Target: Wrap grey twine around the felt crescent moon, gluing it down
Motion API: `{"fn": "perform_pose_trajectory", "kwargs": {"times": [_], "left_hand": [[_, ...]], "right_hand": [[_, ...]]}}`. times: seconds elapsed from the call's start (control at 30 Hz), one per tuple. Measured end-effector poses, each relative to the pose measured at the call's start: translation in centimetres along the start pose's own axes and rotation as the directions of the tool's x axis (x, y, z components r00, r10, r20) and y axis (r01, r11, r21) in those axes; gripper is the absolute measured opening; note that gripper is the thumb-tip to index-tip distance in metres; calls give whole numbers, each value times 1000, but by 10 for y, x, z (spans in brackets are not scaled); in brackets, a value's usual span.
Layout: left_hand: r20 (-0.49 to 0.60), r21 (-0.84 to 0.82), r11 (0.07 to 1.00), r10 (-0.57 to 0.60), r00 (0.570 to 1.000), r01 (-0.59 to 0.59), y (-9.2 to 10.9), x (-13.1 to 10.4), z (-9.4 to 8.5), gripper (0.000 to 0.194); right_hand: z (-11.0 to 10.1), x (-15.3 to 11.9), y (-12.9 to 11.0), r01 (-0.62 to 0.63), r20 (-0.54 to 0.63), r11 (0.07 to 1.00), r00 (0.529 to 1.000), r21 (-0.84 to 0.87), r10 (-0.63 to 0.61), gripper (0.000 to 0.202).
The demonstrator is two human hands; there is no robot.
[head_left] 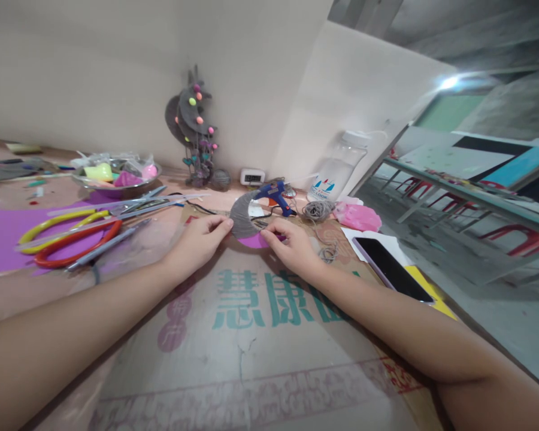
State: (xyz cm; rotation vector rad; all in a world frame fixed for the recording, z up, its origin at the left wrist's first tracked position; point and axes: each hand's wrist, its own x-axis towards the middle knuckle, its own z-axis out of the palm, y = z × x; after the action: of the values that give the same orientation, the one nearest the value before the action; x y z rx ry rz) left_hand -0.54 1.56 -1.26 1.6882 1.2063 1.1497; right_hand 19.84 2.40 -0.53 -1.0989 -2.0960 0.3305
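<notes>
Between my two hands is a crescent moon shape [241,216], mostly wrapped in grey yarn, with a bare purple part along its lower edge. My left hand [205,237] pinches its left side between thumb and fingers. At the lower right, my right hand [291,242] is closed on the purple end, its fingertips partly hiding it. Just behind the crescent lies a blue glue gun [276,196]. A loose ball of grey yarn [318,210] sits beyond my right hand, with strands trailing on the cardboard [251,365].
Scissors with red and yellow handles [78,239] lie on purple sheets [0,236] at left, near a metal bowl [137,190]. Decorated grey crescents [189,114] stand by the wall. A small timer [252,177], water bottle [339,167], pink bag [358,216] and phone [393,269] are around.
</notes>
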Motion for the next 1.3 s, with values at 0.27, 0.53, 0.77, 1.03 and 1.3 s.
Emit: {"fn": "perform_pose_trajectory", "kwargs": {"times": [0.27,0.53,0.77,1.03,1.3], "left_hand": [[-24,-69,997,-24,999,23,-1,1,2,27],[19,-13,1000,0,1000,1,1,-1,1,32],[0,-1,1000,6,1000,-6,-1,2,0,26],[28,6,1000,1,1000,-1,3,-1,1,29],[20,17,1000,22,1000,-22,2,-2,1,32]], "right_hand": [[0,0,2,-5,-6,1000,1000,-3,5,21],[0,0,2,-1,-4,1000,1000,-3,1,21],[0,0,2,-6,2,1000,1000,-7,6,21],[0,0,2,-1,-1,1000,1000,-4,1,21],[0,0,2,-7,-5,1000,1000,7,7,21]]}}
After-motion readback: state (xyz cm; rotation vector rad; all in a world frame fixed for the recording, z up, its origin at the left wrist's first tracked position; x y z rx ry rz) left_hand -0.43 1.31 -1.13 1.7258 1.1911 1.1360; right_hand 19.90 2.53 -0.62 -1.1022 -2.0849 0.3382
